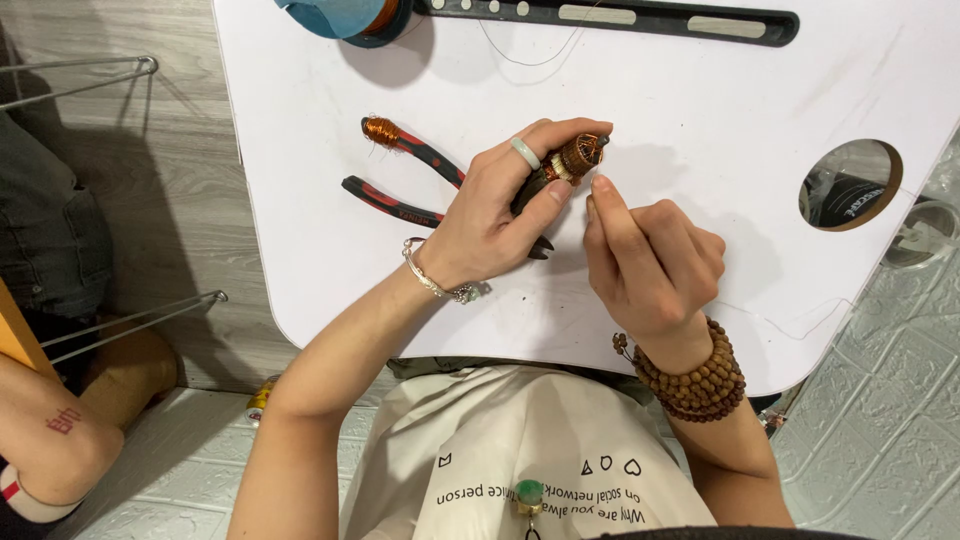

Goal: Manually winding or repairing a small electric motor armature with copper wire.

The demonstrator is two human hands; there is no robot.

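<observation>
— So, what is each hand doing over the white table (700, 150)?

— The left hand (495, 215) is wrapped around a small motor core wound with copper wire (578, 158), fingers and thumb closed on it, holding it up just above the tabletop near the middle. A pale ring (525, 152) sits on one finger and a thin silver bracelet (428, 277) circles the wrist.

— And the right?

— The right hand (655, 260) is just beside it, fingers curled in, with the forefinger and thumb pinched together and pointing up at the wound end of the core. It probably pinches a strand of wire, but anything that fine is too thin to make out here. A band of brown wooden beads (695, 375) wraps that wrist.

— What lies around them?

— Red-and-black pliers (405, 175) rest on the table under the left hand, handles spread toward the left edge, with a small tuft of copper wire (380, 129) at the end of the upper handle. A blue spool holder (345, 18) sits at the far edge next to a long black slotted bar (620, 17). A round hole (850, 185) opens in the table on the right. Another person's arm (45, 435) shows at the lower left, well apart.
</observation>
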